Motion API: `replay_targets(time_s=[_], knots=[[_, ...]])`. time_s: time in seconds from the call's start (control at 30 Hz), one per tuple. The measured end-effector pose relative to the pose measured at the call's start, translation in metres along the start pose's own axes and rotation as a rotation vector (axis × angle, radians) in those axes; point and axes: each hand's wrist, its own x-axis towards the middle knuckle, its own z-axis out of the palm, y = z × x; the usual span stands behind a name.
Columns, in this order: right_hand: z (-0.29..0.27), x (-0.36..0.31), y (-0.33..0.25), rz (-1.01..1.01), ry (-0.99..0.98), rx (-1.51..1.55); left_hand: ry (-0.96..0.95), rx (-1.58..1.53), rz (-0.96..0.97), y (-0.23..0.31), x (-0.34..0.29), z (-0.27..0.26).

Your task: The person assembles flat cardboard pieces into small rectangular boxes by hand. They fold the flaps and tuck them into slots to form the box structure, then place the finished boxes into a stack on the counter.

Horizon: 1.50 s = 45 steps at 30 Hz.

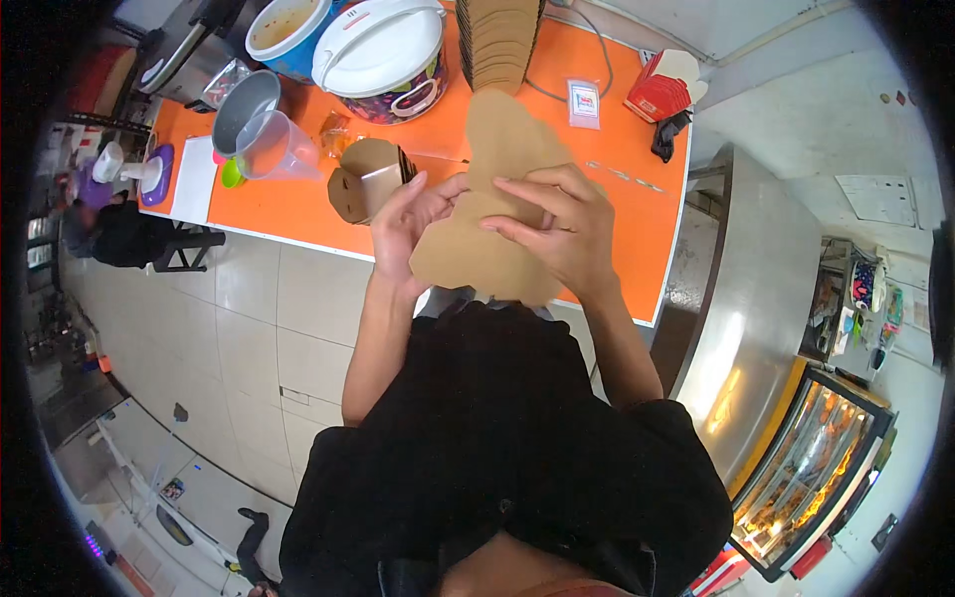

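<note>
A flat brown cardboard box blank (473, 244) with rounded flaps is held in front of my body, over the near edge of the orange table. My left hand (408, 234) grips its left edge, some fingers hidden behind the card. From the other side, my right hand (572, 224) is closed on the blank, with thumb and fingers lying on its face. Just left of my left hand, folded brown card boxes (363, 189) sit nested on the table. A tall stack of similar brown card pieces (497, 50) stands at the far edge.
The orange table (438, 144) also bears a white-lidded bucket (383, 50), a blue tub (288, 35), a grey pot (249, 99) and a clear plastic jug (274, 144). A red-and-white carton (665, 85) is at far right. A metal counter (751, 289) and lit food display (811, 468) flank my right.
</note>
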Motion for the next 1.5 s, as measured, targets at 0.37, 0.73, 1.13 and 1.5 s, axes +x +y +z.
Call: replay_targets(time_s=[0.37,0.73,1.13,1.5], knots=[[0.010,-0.003,-0.004,0.100,0.043,0.185,-0.157,-0.178,-0.075,0.003,0.001,-0.027],[-0.007,0.009,-0.001,0.467,0.141,0.286,0.109,0.161,0.181,-0.023,-0.007,-0.006],[-0.011,0.013,0.011,-0.261,0.065,-0.086,0.203,0.482,0.171,-0.015,-0.008,0.030],[0.005,0.004,0.014,-0.273,0.190,-0.348,0.228,0.470,0.208,-0.020,-0.005,0.041]])
